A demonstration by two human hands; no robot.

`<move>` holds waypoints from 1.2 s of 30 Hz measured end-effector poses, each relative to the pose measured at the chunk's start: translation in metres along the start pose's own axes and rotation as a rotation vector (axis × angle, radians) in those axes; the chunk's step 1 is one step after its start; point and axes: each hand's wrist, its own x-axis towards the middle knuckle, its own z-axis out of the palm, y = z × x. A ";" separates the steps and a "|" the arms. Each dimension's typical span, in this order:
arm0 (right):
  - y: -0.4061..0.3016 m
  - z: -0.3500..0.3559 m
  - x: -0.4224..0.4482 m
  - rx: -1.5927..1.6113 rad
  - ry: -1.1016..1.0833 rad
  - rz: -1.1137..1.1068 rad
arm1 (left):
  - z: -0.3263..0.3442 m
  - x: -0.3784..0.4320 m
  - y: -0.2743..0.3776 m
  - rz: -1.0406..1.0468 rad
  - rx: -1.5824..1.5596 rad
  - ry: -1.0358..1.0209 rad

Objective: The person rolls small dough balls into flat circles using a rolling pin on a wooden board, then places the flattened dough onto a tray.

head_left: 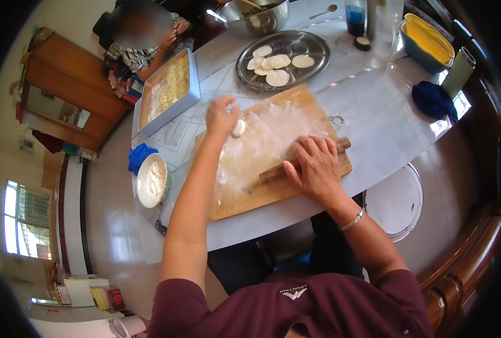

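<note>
My right hand (pixel 316 167) lies over a wooden rolling pin (pixel 271 173), whose two ends show on either side of it. Beneath is a floured wooden cutting board (pixel 271 126). Above the board's far left part is my left hand (pixel 221 116), somewhat blurred, thumb apart from the fingers and nothing visible in it. A small round piece of dough (pixel 239 128) sits just below its thumb. Another pale bit (pixel 221 155) is partly hidden by my left forearm. Several thin dough wrappers (pixel 277 78) lie, some overlapping, on a round metal tray (pixel 314 79) beyond the board.
A shallow box (pixel 170 116) at left holds rows of pale dumplings (pixel 172 86); a person (pixel 142 55) sits behind it. Near my left arm stands a bowl of flour (pixel 155 179). Farther off are a steel bowl (pixel 259 25), a spoon (pixel 323 11) and a yellow basket (pixel 428 38).
</note>
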 end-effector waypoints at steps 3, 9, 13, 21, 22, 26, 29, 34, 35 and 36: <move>-0.001 0.000 0.001 0.005 0.020 -0.023 | 0.011 -0.042 0.001 0.150 0.152 -0.013; -0.004 0.001 0.002 -0.025 0.013 -0.045 | 0.009 -0.086 0.011 0.313 0.063 -0.032; -0.004 -0.002 0.000 -0.024 -0.021 -0.074 | 0.002 -0.108 0.022 0.348 -0.017 -0.131; -0.002 0.005 -0.003 -0.016 -0.069 -0.182 | 0.001 -0.126 0.011 0.412 -0.121 -0.121; -0.005 0.005 -0.002 -0.015 -0.073 -0.169 | 0.002 -0.126 0.011 0.402 -0.102 -0.123; -0.007 0.008 0.004 -0.026 -0.111 -0.129 | 0.006 -0.128 0.011 0.389 -0.105 -0.082; -0.013 0.011 0.010 -0.134 -0.143 -0.100 | 0.005 -0.128 0.016 0.246 -0.230 -0.146; -0.011 0.022 0.020 -0.286 -0.208 -0.046 | 0.005 -0.121 0.017 0.163 -0.306 -0.205; -0.010 0.024 0.022 -0.318 -0.229 -0.036 | 0.005 -0.119 0.016 0.158 -0.340 -0.231; -0.012 0.026 0.025 -0.317 -0.255 -0.016 | 0.004 -0.118 0.015 0.147 -0.346 -0.241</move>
